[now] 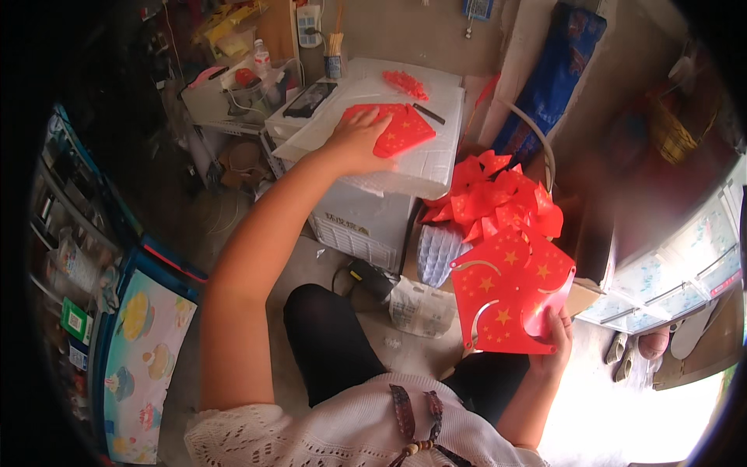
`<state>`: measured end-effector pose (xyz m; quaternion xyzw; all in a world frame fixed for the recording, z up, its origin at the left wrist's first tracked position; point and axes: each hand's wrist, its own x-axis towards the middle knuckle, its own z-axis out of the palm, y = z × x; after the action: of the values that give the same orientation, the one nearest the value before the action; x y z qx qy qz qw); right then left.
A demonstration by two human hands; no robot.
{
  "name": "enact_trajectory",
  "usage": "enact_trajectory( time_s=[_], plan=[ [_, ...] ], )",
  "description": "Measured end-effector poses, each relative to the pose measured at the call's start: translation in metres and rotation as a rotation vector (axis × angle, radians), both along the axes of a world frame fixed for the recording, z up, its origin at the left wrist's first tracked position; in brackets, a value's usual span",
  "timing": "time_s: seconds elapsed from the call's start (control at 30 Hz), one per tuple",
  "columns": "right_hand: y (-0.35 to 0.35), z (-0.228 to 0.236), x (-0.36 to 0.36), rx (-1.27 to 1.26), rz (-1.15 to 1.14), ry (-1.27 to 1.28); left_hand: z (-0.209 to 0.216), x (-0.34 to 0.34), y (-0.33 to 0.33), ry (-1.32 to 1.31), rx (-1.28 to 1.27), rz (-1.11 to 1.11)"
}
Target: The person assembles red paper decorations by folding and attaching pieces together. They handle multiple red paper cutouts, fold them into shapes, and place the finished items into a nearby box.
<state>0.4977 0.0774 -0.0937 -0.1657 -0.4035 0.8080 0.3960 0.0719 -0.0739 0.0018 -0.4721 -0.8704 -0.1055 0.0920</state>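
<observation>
Low at the right, my right hand [555,346] grips a flat red die-cut pinwheel sheet [513,288] by its lower right edge. The sheet has yellow stars, curved slits and small holes at its corners. My left hand [362,144] lies with fingers outstretched on a stack of similar red star-printed sheets [406,131] on the white-topped table. Behind the held sheet, a bunch of folded red pinwheels [498,194] fills a container with a pale woven side [442,253]. Small red pieces [405,84] lie in a pile farther back on the table.
On the white table [445,92] are a dark pen-like tool [429,114] and a phone [310,100]. A cup of sticks [334,62] stands at the back left. Below are a paper bag [422,306] and a black device [369,279]. A cardboard box [585,297] stands right.
</observation>
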Motion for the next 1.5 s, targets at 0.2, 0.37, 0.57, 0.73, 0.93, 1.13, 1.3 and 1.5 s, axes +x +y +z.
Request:
enact_trajectory(
  time_s=[0.2, 0.37, 0.57, 0.73, 0.93, 1.13, 1.3, 1.5],
  plan=[
    [0.003, 0.003, 0.002, -0.011, -0.026, -0.008, 0.007, -0.075, 0.027, -0.383, 0.009, 0.417],
    [0.006, 0.003, -0.003, -0.017, -0.035, -0.035, 0.014, -0.087, 0.04, -0.297, -0.157, 0.511],
    [0.004, 0.004, -0.008, -0.028, -0.01, -0.009, 0.036, -0.093, 0.044, -0.495, -0.34, 0.416],
    [0.004, 0.015, -0.006, 0.012, -0.012, -0.033, 0.028, -0.12, 0.045, -0.611, -0.131, 0.497],
    [0.017, 0.048, -0.017, 0.09, 0.043, -0.028, 0.01, -0.138, 0.034, -1.223, 0.483, 0.46],
    [0.019, 0.103, -0.071, 0.012, 0.073, -0.02, 0.037, -0.128, 0.029, -1.405, 0.981, 0.177],
    [0.021, 0.114, -0.166, -0.05, 0.423, -0.004, 0.086, -0.143, -0.006, -1.507, 1.332, -0.006],
    [0.028, 0.1, -0.319, -0.119, 0.572, -0.126, 0.101, -0.143, -0.014, -1.503, 1.31, -0.046]
  ],
)
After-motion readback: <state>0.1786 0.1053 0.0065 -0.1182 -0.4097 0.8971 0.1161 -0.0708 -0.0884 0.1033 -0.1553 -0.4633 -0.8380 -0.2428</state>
